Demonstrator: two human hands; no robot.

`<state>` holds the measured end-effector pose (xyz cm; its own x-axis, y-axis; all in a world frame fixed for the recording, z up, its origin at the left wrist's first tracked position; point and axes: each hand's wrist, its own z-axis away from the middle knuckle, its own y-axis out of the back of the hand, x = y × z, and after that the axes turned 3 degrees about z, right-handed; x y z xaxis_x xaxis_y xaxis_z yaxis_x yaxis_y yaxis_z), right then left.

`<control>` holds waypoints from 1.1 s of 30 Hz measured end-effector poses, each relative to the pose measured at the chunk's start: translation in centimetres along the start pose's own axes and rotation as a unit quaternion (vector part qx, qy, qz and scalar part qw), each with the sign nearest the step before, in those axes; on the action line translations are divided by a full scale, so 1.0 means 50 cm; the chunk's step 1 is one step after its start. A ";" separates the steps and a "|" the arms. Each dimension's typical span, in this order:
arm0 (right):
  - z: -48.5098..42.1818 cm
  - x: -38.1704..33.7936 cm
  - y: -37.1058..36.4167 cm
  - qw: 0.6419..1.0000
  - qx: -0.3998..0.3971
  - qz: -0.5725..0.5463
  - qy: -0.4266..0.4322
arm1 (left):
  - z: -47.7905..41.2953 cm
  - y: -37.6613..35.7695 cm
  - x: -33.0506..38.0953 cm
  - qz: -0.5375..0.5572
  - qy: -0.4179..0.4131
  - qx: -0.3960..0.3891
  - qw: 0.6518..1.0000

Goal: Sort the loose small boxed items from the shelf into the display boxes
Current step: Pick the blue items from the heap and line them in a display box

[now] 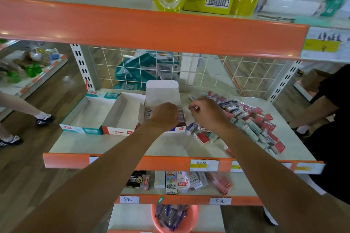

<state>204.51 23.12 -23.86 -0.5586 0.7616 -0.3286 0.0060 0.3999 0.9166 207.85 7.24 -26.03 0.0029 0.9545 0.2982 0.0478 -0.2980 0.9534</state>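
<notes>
Three open display boxes stand side by side on the middle shelf (113, 147): a teal one (81, 128) at the left, a red-fronted one (117, 130) beside it, and a blue one (180, 129) with its white lid flap up. My left hand (165, 116) is down in the blue box with curled fingers on the small blue boxes (148, 113) packed there. My right hand (206, 112) hovers just right of that box, fingers curled, pinching something small and white. A heap of loose small red, blue and white boxes (250, 123) spreads over the shelf's right side.
An orange-edged upper shelf (151, 28) overhangs close above, carrying yellow packs. The lower shelf holds more boxed goods and a pink bowl (174, 219). A person in black (329, 111) stands close at the right; another person's legs (22, 111) are at the left.
</notes>
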 end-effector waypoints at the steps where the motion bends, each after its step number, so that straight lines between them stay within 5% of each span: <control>1: 0.003 0.001 0.001 1.000 0.001 0.001 -0.001 | -0.001 0.001 0.001 0.003 -0.003 -0.003 1.000; 9: 0.027 0.034 0.018 0.999 0.031 0.038 0.006 | -0.007 0.017 0.035 -0.003 -0.011 0.016 1.000; 18: 0.048 0.038 -0.007 0.987 -0.077 0.122 0.066 | 0.013 0.015 0.053 0.007 -0.014 0.031 0.999; 33: 0.072 0.017 -0.029 0.973 -0.101 0.200 0.062 | 0.065 0.003 0.019 0.057 0.036 0.055 0.996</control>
<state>207.00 25.01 -26.28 -0.6402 0.7638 0.0823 0.0871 -0.0343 0.9956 211.11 8.14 -25.76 -0.0559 0.9098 0.4112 0.1608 -0.3983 0.9030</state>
